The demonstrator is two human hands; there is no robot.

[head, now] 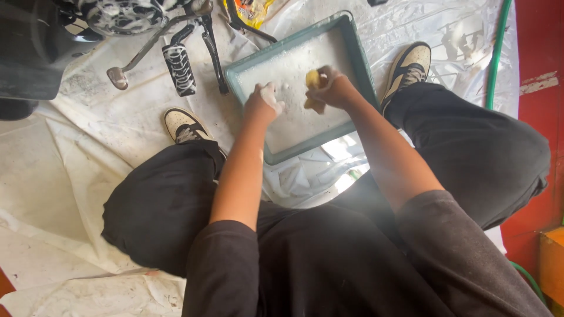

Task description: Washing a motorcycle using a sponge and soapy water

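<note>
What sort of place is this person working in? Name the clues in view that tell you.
Probably a garage or yard corner set up for washing a motorbike. A soapy motorbike footpeg stands beside a green tray of suds, where the right hand holds a yellow sponge. A green hose runs alongside.

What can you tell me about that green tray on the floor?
The tray is a shallow rectangular tub, plastic by its look, with a dull green rim, filled with white foamy suds. It lies askew on a white sheet between the person's shoes. The right hand grips a yellow sponge over it; the left hand, covered in foam, hovers beside.
</note>
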